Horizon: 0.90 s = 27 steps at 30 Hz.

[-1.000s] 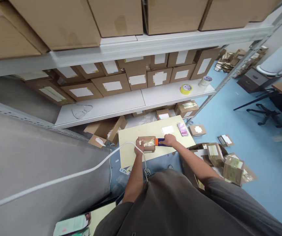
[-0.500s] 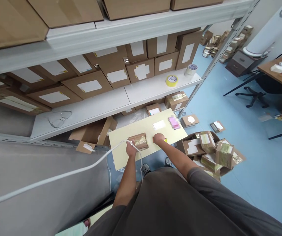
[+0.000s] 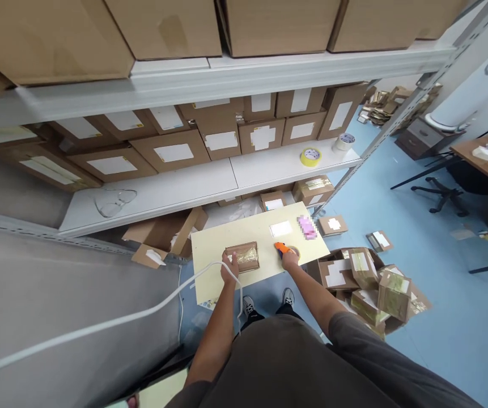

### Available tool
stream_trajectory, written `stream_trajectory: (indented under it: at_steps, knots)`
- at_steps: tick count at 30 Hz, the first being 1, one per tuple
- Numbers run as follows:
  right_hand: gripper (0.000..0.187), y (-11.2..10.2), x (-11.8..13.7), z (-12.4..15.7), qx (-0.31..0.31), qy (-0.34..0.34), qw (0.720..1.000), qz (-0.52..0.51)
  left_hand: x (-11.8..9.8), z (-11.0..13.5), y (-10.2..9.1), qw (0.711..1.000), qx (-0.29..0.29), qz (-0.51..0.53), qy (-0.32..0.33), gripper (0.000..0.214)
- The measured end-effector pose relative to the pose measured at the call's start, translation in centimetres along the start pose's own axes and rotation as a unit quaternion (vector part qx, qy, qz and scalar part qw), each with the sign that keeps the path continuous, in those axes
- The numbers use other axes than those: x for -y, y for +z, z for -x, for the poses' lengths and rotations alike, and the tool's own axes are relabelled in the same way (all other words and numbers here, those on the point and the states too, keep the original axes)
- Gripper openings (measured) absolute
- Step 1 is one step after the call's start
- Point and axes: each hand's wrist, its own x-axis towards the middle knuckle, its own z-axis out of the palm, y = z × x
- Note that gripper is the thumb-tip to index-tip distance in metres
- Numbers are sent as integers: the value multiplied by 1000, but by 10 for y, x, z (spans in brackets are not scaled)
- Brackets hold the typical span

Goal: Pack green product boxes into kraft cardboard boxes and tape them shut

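My left hand (image 3: 228, 268) grips the left end of a small flat cardboard box (image 3: 247, 256), its thumb on top. Shiny clear tape runs along the top of the box, which lies on a pale yellow table (image 3: 207, 243). To the right, my right hand (image 3: 290, 260) is closed around an orange and dark-blue tape dispenser (image 3: 281, 247) near the table's front edge. Part of a yellow roll shows beside the hand; the dispenser's handle is hidden by my fingers. Behind it lies a white sheet of labels (image 3: 280, 229), with a pink item (image 3: 307, 226), blurred out, next to it.
A white cable (image 3: 150, 309) crosses in front of my left wrist. Shelves (image 3: 175, 194) with labelled boxes stand behind the table, holding a yellow tape roll (image 3: 310, 157) and glasses (image 3: 116, 202). A large carton (image 3: 324, 275) piled with taped parcels is at the right.
My right hand has lifted and turned the tape dispenser, so its orange end now shows. The left hand stays on the box, its thumb now over the top. The camera view has shifted slightly.
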Motion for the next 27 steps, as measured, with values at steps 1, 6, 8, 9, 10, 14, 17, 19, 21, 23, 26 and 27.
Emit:
stream_trajectory:
  at_steps: [1,6,8,9,10,14,17,19,21,23,26,27]
  knots:
    - [29,3,4,2,-5,2,1000,-7,1,0,0,1000,2,5,2,66]
    - [24,1,15,10,-38,-3,997,-72,4,0,-3,1000,7,24,9,65]
    - [23,0,21,17,-46,-16,993,-110,4,0,-3,999,12,32,14,66]
    - [27,2,25,21,-45,-26,990,-131,5,0,-3,999,12,38,18,65]
    - [32,5,30,27,-39,-40,987,-150,5,1,-2,999,10,43,22,65]
    - [41,28,62,51,13,-104,951,-291,3,1,0,997,-8,67,28,61]
    - [45,40,87,63,19,-108,928,-357,-3,-1,1,996,-1,92,4,62]
    - [43,38,99,64,20,-98,922,-374,-7,-3,-2,992,1,125,-12,62]
    - [40,31,107,62,19,-98,907,-409,-10,-5,-6,983,-15,183,-2,61]
    - [38,25,110,59,12,-124,879,-460,-13,-7,-10,966,-34,252,36,59]
    - [40,24,109,53,6,-162,844,-511,-12,-9,-12,938,-39,332,89,57]
    - [40,27,107,51,8,-158,842,-515,-10,-10,-10,933,-34,346,94,56]
